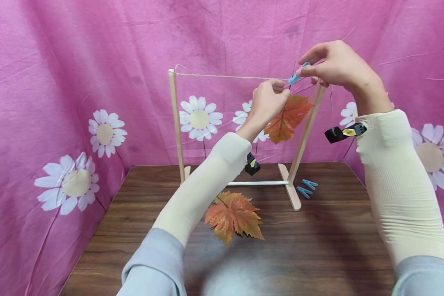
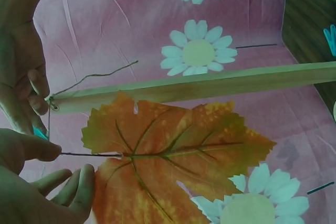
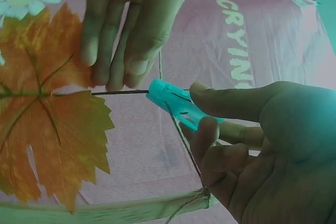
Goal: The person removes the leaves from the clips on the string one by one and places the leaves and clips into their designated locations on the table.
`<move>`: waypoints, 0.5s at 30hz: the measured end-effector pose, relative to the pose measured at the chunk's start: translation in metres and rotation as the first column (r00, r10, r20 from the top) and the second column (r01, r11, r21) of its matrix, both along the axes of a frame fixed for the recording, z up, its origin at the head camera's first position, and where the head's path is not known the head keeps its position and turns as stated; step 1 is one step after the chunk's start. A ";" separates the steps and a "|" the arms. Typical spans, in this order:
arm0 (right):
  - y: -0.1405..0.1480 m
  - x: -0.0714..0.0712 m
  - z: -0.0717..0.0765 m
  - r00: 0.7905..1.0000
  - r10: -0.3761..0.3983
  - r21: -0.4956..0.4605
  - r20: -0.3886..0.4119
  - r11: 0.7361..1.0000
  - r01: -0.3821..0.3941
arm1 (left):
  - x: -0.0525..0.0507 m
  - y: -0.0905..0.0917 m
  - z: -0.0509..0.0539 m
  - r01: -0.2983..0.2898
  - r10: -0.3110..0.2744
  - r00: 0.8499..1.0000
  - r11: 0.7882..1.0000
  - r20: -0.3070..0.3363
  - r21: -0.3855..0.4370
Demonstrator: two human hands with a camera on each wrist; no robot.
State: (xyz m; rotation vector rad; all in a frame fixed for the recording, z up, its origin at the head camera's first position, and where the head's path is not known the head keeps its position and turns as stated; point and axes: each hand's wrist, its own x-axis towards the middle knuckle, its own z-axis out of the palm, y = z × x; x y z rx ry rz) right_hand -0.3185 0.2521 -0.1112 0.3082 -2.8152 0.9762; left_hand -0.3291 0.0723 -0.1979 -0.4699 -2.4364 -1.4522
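Note:
My left hand (image 1: pixel 268 100) has its fingertips at the dark stem of an orange maple leaf (image 1: pixel 290 115), seeming to pinch it. In the right wrist view those fingertips meet the stem's edge, and most of the stem shows. My right hand (image 1: pixel 342 65) pinches a blue clothespin (image 3: pixel 176 103) between thumb and fingers. The clothespin's nose sits at the top of the stem, against the twine (image 1: pixel 229 77). Below the line hangs the leaf, in front of the right wooden post (image 2: pixel 184 85). A second maple leaf (image 1: pixel 234 216) lies on the table.
The wooden frame has a left post (image 1: pixel 175 123), a white bottom bar (image 1: pixel 259 183) and flat feet (image 1: pixel 290 189). Two blue clothespins (image 1: pixel 305 191) lie right of it on the brown table (image 1: pixel 318 246). Behind hangs a pink cloth (image 1: pixel 244 33) with white daisies.

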 end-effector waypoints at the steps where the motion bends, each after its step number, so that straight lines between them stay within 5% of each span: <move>1: 0.001 0.000 0.000 1.000 0.000 -0.032 0.006 0.999 0.000 | -0.001 0.000 0.000 0.004 -0.004 1.000 1.000 0.005 -0.001; 9: 0.003 0.000 -0.002 1.000 -0.011 -0.141 0.028 0.990 0.015 | -0.008 0.002 -0.002 0.061 -0.061 0.998 0.998 0.000 -0.014; 15: 0.003 -0.002 -0.003 1.000 -0.007 -0.175 0.019 0.985 0.010 | -0.010 0.003 -0.004 0.051 -0.051 0.999 0.999 -0.014 0.013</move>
